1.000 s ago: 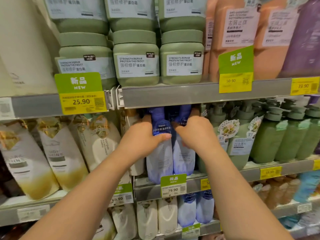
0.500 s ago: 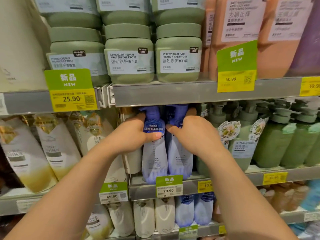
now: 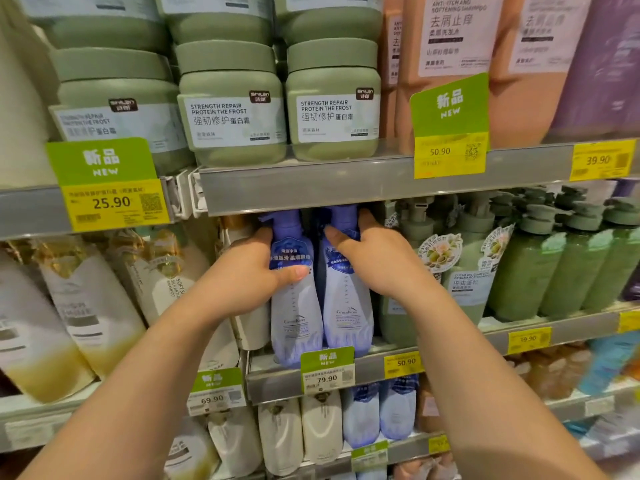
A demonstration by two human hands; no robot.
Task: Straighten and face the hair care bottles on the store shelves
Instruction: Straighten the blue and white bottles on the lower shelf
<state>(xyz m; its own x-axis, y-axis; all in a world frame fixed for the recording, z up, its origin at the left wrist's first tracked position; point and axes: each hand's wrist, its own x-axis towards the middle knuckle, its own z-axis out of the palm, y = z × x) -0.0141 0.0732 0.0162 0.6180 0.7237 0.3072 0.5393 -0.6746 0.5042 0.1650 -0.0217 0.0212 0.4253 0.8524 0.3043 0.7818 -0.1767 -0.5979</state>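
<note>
Two blue-and-white pump bottles stand side by side on the middle shelf (image 3: 346,377), labels facing me. My left hand (image 3: 249,271) grips the left blue bottle (image 3: 294,317) round its upper body, thumb across the front label. My right hand (image 3: 374,258) grips the right blue bottle (image 3: 346,313) near its neck, fingers curled round it. Both pump heads sit just under the upper shelf's edge.
Green pump bottles (image 3: 519,265) crowd the shelf to the right. White-and-gold bottles (image 3: 86,306) lean on the left shelf. Green jars (image 3: 232,116) and orange bottles (image 3: 450,46) fill the shelf above. More white and blue bottles (image 3: 377,410) stand below. Price tags (image 3: 327,370) hang along the shelf edges.
Both hands stay on the two blue bottles. The bottles now stand a little closer together and more upright. The camera has shifted slightly.
</note>
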